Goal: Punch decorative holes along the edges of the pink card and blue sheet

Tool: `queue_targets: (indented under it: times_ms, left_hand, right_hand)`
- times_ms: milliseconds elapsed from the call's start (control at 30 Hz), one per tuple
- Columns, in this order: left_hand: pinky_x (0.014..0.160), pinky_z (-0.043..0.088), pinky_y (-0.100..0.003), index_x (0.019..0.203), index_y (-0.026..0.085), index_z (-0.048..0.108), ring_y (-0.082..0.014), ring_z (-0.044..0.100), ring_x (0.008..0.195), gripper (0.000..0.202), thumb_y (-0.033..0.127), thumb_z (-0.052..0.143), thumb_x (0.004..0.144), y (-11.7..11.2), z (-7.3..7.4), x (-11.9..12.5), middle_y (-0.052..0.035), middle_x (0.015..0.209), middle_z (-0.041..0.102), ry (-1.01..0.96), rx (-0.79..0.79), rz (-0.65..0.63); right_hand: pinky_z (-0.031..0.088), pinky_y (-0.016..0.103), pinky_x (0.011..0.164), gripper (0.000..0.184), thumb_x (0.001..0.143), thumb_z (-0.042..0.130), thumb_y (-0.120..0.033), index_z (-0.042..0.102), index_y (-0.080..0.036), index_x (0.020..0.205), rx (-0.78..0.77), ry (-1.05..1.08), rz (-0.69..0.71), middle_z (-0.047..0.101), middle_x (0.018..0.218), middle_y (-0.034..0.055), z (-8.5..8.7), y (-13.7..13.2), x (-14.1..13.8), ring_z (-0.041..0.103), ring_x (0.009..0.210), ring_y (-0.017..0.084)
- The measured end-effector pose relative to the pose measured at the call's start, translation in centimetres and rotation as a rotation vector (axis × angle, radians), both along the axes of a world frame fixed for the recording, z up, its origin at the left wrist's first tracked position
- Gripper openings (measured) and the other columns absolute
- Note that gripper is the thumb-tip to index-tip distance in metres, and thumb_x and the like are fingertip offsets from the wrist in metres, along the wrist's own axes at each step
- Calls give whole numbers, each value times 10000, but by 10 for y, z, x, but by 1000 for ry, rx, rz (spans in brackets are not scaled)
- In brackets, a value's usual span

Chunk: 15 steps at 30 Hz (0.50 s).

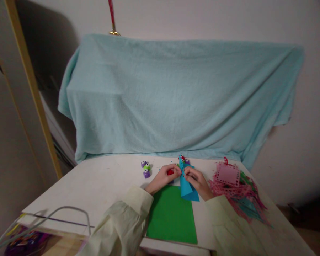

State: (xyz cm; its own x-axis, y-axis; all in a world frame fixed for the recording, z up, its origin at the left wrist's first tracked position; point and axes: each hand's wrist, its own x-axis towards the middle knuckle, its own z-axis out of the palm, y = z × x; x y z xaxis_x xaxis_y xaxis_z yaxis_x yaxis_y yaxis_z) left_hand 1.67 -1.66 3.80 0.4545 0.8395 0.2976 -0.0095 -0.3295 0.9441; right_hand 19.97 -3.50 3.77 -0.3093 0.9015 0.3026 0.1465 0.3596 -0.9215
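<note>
My left hand (164, 176) and my right hand (198, 180) meet over the white table (96, 185), both in pale sleeves. Together they pinch a folded strip of blue paper (186, 185) that points away from me. A small red object (170, 172), likely a craft punch, sits in the fingers of my left hand. Below the hands lies a green sheet (172, 215) flat on the table.
Small purple and green craft punches (146, 168) stand left of the hands. A heap of pink, green and blue cut paper (236, 188) covers the table's right side. A pale blue towel (176, 96) drapes something behind. A bag with grey handles (42, 231) sits front left.
</note>
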Motion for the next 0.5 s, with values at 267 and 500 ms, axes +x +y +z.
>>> queue_targets:
  times_ms: [267,500]
  left_hand:
    - [606,338,-214,834,126,623,-107,454,627,268,386,612,768,3,-4,2,4,672,530,-5,-19,-6]
    - [570,313,-210,927,137,595,-89,400,552,322,404,631,750,2,0,1,40,601,464,-34,-36,5]
  right_hand:
    - [351,237,619,86,772,528,-249,518,-199,703,9,-1,34,473,756,-7,-1,1,0,459,680,139]
    - [347,236,605,94,774,525,-254,519,-199,698,0,-13,30,460,735,-9,-1,1,-1,449,662,136]
